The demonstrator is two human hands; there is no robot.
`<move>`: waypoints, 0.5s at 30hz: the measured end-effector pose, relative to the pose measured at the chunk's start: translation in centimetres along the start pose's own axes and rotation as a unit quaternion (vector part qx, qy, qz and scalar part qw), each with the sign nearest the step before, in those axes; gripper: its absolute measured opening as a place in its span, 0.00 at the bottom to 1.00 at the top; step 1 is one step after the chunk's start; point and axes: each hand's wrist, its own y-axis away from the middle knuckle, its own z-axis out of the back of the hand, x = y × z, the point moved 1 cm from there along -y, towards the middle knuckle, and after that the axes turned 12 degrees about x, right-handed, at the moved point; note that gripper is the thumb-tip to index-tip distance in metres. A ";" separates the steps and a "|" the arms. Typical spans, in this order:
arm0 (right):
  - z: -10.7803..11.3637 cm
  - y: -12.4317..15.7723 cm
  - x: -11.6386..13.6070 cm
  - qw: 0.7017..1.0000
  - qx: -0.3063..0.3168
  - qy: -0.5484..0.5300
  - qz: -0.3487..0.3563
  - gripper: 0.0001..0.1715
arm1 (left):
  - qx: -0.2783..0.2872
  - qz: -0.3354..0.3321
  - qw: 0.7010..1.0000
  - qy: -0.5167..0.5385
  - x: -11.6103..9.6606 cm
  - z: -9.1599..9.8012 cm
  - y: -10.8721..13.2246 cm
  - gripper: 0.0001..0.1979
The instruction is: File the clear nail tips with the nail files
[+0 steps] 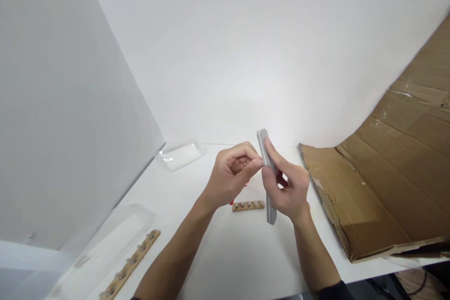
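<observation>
My right hand (286, 185) grips a long grey nail file (270, 213) with rounded ends and a pale middle layer, held nearly upright above the table. Its thumb and index finger press along the file's flat side. Close against the file's left edge, my left hand (234, 171) is closed, thumb and index fingertip pinched together. Whatever sits in that pinch is too small or hidden to make out. Below the hands lies a short wooden strip (241, 207) carrying a row of small metal pieces. Something red (231, 202) shows partly behind it.
A longer wooden strip with metal knobs (131, 260) lies at the front left, beside a clear plastic tray (116, 225). Another clear plastic package (181, 156) rests at the back left. Folded brown cardboard (365, 201) covers the right side. White walls (225, 56) enclose the table.
</observation>
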 end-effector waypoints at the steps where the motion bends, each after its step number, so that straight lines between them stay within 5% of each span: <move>1: 0.0 0.0 0.0 1.000 0.003 -0.003 -0.003 0.36 | -0.004 -0.002 1.000 -0.001 0.0 0.1 0.0 0.15; 5: -0.2 -0.2 0.0 1.000 0.030 -0.008 0.001 0.35 | -0.064 -0.023 0.998 -0.016 -0.1 0.7 0.2 0.14; 11: 0.1 -0.3 0.1 1.000 0.003 -0.012 -0.002 0.33 | 0.013 0.007 1.000 -0.002 0.0 0.3 0.1 0.15; 15: -0.2 -0.2 0.1 1.000 0.013 -0.022 -0.005 0.34 | -0.029 -0.004 1.000 -0.003 0.4 0.4 0.2 0.14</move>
